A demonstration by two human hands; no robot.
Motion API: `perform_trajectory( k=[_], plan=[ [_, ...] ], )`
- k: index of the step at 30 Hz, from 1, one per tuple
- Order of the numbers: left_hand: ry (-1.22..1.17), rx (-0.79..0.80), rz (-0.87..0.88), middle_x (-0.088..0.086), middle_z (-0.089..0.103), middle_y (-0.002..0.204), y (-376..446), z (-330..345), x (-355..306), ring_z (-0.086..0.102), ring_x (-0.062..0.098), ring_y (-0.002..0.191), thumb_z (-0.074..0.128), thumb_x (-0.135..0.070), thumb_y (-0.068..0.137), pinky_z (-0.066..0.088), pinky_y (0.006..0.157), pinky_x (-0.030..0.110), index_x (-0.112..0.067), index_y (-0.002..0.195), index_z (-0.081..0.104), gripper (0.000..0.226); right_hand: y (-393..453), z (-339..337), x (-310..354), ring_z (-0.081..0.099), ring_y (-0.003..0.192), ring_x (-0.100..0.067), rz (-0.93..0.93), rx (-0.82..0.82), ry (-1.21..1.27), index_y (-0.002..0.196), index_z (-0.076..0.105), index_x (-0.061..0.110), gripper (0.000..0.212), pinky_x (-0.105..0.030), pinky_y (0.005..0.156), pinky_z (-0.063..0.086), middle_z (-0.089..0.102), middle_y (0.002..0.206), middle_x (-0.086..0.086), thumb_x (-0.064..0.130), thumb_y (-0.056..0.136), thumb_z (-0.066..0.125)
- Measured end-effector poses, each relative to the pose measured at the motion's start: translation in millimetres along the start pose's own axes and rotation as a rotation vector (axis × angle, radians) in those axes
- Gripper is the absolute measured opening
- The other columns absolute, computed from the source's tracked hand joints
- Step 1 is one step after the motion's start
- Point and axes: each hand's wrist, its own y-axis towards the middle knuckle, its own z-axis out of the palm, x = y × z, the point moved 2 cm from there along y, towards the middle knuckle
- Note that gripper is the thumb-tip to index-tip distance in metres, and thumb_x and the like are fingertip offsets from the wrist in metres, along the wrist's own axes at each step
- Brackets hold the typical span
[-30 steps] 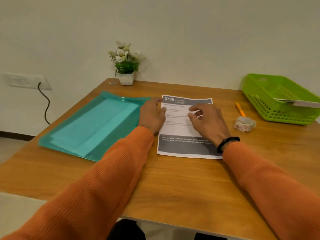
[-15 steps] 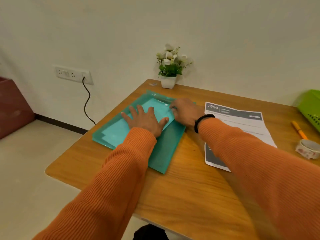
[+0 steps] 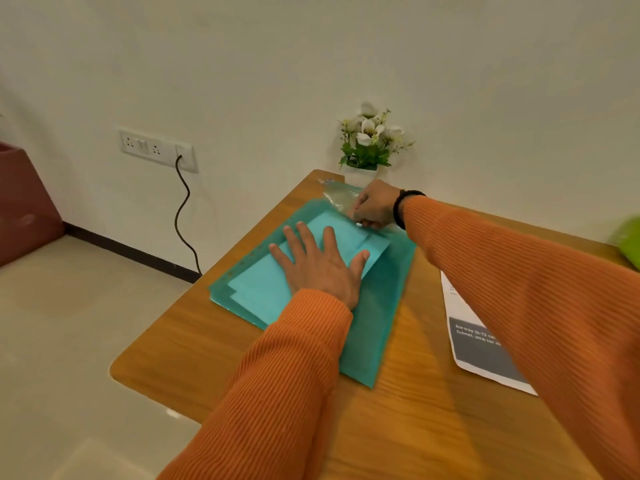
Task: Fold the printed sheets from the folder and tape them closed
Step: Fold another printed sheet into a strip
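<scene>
A translucent teal folder (image 3: 377,320) lies on the left part of the wooden table (image 3: 415,420), with sheets showing through it as a lighter rectangle. My left hand (image 3: 322,265) rests flat on the folder with its fingers spread. My right hand (image 3: 374,206) pinches the folder's flap at the far edge and lifts it. One printed sheet (image 3: 485,355) lies on the table to the right, partly hidden under my right sleeve.
A small white pot of flowers (image 3: 369,143) stands at the table's far edge, just behind my right hand. A bit of a green basket (image 3: 628,240) shows at the right border. A wall socket with a black cable (image 3: 183,216) is on the left.
Both hands left the printed sheet and moved left onto the folder. Since then my right hand has raised the flap at the far edge. The view swung left.
</scene>
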Motion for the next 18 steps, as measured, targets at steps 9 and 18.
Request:
perform_trajectory(
  k=[9,18],
  plan=[
    [-0.029,-0.042,-0.01,0.017,-0.029,0.166,-2,3,-1,-0.029,0.042,0.151,0.005,-0.078,0.095,-0.014,0.12,0.065,-0.028,0.161,-0.018,0.086,7,-12,1,0.071,0.099,-0.03,0.183,0.323,0.333,0.103,0.07,0.007,0.013,-0.045,0.103,0.056,0.077,0.101,-0.014,0.016,0.094,0.076],
    [-0.039,-0.039,-0.01,0.017,-0.032,0.164,-1,5,-1,-0.032,0.042,0.15,0.005,-0.078,0.095,-0.013,0.12,0.066,-0.029,0.16,-0.022,0.085,20,-9,-1,0.061,0.093,-0.031,0.119,0.264,0.209,0.11,0.073,0.01,0.017,-0.041,0.083,0.056,0.066,0.104,-0.015,0.017,0.095,0.075]
  ],
)
